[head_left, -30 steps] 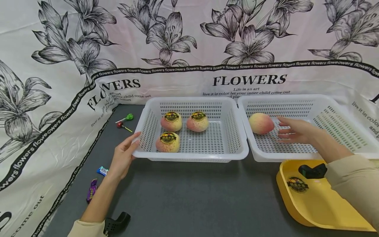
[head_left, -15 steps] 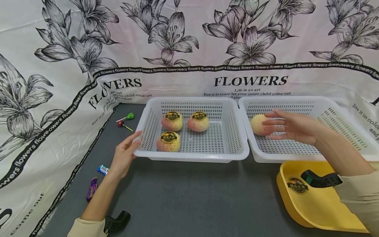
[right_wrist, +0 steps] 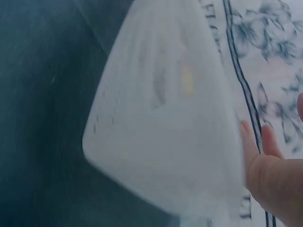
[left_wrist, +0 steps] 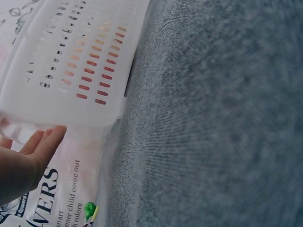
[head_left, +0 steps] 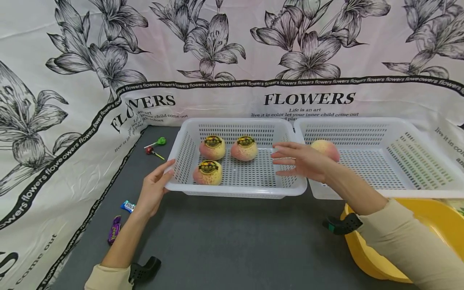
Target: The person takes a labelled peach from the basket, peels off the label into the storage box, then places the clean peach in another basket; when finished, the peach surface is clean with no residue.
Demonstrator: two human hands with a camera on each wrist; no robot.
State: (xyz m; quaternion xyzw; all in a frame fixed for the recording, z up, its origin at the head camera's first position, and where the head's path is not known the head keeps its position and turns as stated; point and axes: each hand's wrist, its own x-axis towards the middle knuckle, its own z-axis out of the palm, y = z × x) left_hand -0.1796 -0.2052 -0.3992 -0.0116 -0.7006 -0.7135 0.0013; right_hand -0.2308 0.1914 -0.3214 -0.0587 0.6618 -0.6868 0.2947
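In the head view, my left hand [head_left: 154,187] holds the left end of a white perforated plastic basket [head_left: 237,191] by its rim. The left wrist view shows my fingers [left_wrist: 46,144] at that rim. Three pink-and-yellow peaches [head_left: 212,147] with black-and-gold labels lie in this basket, toward its left side. Over its right end my right hand [head_left: 304,161] hangs with fingers spread, holding nothing. A second white basket [head_left: 391,193] stands to the right with one peach [head_left: 326,150] in it, partly hidden by my right hand.
A yellow tray [head_left: 377,257] sits at the front right, partly under my right sleeve. On the left of the grey table [head_left: 246,241] lie a green lollipop [head_left: 160,141], a red lollipop [head_left: 149,150], a blue wrapped candy [head_left: 128,206] and a purple one [head_left: 114,229]. Flower-printed cloth hangs behind.
My right hand has moved left from the right basket, passing over its peach, to above the left basket's right end. The left hand keeps its place, and the peaches have not moved.
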